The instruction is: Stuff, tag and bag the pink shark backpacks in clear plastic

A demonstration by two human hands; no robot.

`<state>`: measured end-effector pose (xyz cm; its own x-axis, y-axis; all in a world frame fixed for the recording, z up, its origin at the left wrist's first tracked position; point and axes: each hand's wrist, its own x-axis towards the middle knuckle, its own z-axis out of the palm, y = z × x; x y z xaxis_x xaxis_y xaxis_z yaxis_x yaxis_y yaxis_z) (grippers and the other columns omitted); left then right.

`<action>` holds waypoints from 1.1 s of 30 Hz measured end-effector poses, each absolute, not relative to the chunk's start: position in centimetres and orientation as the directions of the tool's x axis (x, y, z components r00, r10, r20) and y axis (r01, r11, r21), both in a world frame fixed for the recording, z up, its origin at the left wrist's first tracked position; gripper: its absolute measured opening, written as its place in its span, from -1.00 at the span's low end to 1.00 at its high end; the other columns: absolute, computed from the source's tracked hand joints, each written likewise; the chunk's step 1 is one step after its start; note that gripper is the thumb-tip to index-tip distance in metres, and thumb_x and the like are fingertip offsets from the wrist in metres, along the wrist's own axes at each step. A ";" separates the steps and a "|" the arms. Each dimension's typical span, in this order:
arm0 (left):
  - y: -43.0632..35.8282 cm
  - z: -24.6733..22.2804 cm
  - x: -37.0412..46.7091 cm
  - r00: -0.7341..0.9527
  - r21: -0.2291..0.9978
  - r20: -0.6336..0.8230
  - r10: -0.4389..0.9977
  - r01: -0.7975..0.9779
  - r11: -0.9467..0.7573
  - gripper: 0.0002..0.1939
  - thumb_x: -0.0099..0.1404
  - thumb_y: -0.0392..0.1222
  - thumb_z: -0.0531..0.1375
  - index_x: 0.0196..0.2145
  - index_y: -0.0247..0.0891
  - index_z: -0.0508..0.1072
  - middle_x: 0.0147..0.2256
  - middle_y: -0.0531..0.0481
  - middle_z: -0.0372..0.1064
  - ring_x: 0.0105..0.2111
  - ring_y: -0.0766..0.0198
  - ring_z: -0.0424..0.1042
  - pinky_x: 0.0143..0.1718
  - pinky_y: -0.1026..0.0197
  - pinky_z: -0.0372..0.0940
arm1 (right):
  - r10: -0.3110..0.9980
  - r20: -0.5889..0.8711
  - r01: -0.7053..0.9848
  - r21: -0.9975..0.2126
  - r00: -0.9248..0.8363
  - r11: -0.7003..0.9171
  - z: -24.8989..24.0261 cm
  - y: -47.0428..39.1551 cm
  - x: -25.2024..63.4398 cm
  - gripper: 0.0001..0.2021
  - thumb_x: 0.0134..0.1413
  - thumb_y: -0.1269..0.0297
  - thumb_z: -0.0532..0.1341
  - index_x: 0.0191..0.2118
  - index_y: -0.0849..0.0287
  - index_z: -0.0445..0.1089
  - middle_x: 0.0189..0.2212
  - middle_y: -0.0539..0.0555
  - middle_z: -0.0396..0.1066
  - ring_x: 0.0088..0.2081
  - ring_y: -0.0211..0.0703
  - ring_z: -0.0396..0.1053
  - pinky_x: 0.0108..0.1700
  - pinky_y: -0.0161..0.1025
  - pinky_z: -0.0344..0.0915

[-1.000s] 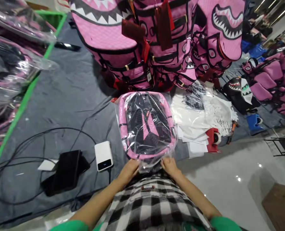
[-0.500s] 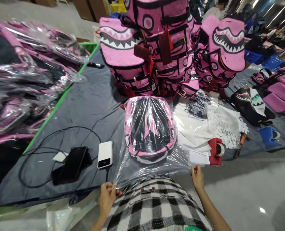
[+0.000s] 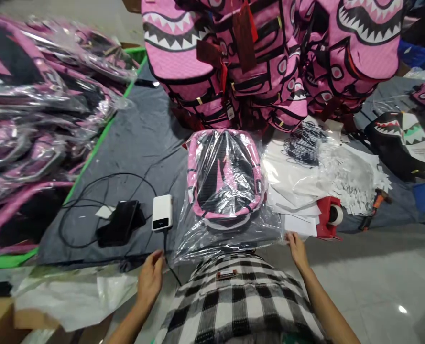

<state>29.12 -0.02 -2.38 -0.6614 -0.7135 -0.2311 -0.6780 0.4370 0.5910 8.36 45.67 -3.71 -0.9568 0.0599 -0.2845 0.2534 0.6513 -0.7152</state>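
A pink and black backpack lies with its straps side up inside a clear plastic bag, whose loose mouth spreads toward the table's front edge. My left hand hangs at that edge, left of the plastic and apart from it. It is loosely open and holds nothing I can see. At the plastic bag's right front corner is my right hand, with thumb and fingertips pinched on the film. A white power bank with a cable lies beyond my left hand.
Pink shark-mouth backpacks are stacked behind. Wrapped backpacks fill the left side. Phones lie left of the power bank. At right are a red tape dispenser, papers, an orange-handled tool and a black shark bag.
My left hand has let go of the plastic bag's left corner and moved left. The plastic mouth has settled flatter. My right hand stays at the right corner. The view has shifted downward.
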 end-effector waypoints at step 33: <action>-7.2 -3.8 26.5 -0.983 0.323 -0.011 0.184 0.171 0.931 -0.39 0.39 -0.45 -0.04 0.20 0.17 0.40 0.20 0.03 0.40 0.24 0.20 0.30 0.32 0.06 0.01 | -0.432 0.137 -0.448 -0.420 -0.891 0.790 -2.8 46.8 8.0 -0.70 0.25 0.05 0.09 -0.14 0.08 0.49 -0.12 0.20 0.53 -0.05 0.05 0.45 0.05 0.02 0.35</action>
